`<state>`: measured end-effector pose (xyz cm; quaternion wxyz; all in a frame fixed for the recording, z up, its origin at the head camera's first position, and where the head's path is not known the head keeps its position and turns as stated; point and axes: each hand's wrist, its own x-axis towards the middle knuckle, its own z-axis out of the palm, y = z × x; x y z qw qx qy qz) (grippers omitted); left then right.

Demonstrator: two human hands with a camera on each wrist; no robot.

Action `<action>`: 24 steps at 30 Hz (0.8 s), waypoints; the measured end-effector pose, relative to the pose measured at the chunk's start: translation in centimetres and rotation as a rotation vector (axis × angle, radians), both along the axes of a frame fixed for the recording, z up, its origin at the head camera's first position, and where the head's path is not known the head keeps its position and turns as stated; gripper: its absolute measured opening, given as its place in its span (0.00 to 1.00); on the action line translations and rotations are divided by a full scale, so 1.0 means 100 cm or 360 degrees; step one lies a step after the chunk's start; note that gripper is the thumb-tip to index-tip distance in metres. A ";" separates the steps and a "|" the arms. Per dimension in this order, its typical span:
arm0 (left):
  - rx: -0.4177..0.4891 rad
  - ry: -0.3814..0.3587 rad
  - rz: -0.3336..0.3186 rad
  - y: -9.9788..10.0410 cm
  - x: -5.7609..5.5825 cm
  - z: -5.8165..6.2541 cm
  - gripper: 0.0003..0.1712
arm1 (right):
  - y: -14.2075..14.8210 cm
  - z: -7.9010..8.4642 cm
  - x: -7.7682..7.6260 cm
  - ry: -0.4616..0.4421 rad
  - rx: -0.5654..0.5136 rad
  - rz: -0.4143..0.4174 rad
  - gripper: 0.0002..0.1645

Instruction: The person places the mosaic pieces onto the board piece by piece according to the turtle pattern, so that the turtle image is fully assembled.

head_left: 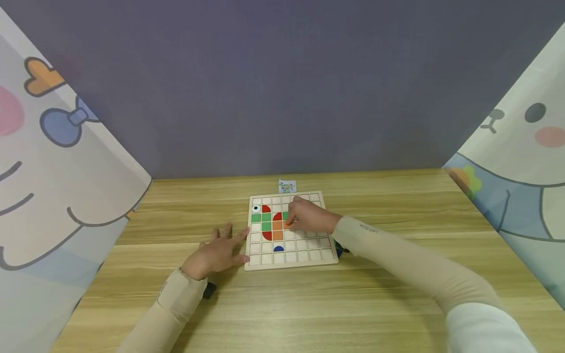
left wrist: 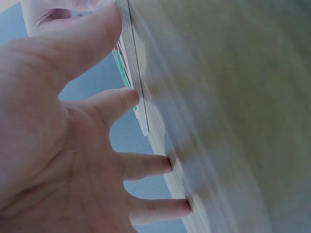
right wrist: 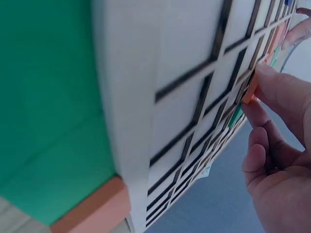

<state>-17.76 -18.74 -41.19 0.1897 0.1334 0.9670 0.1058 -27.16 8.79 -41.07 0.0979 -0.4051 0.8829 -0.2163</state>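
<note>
A wooden grid board (head_left: 291, 267) lies on the table with coloured tiles set in its cells. Among them are an eye tile (head_left: 256, 209), a red rounded tile (head_left: 266, 209), green tiles (head_left: 266, 226), orange tiles (head_left: 277, 234) and a blue half-round tile (head_left: 278, 248). Over the middle of the board, my right hand (head_left: 307, 215) pinches a small orange tile (right wrist: 251, 89) between thumb and index finger, low at a cell beside a green tile (right wrist: 235, 115). My left hand (head_left: 216, 257) spreads its fingers, thumb and index fingertip touching the board's left edge, other fingertips on the table.
Behind the board lies a small printed card (head_left: 287, 186). Close by the board's right edge, partly hidden under my right wrist, are more pieces, with green tiles (right wrist: 53, 111) and an orange tile (right wrist: 97, 208) large in the right wrist view. A dark panel (head_left: 282, 98) stands behind the table.
</note>
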 end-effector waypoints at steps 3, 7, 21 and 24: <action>-0.0007 0.0010 -0.0001 0.000 0.000 0.001 0.45 | -0.002 -0.001 0.002 0.0002 0.0001 -0.0018 0.08; -0.0007 0.0019 -0.0007 0.000 -0.001 0.001 0.45 | -0.002 -0.001 0.006 -0.0002 -0.0002 -0.0051 0.06; 0.0017 0.0008 -0.0005 -0.001 0.000 -0.001 0.46 | 0.046 0.008 0.015 0.0024 -0.0060 -0.0051 0.20; 0.0016 0.0004 0.0000 -0.001 0.000 -0.001 0.46 | 0.068 0.010 0.016 0.0000 -0.0071 -0.0063 0.23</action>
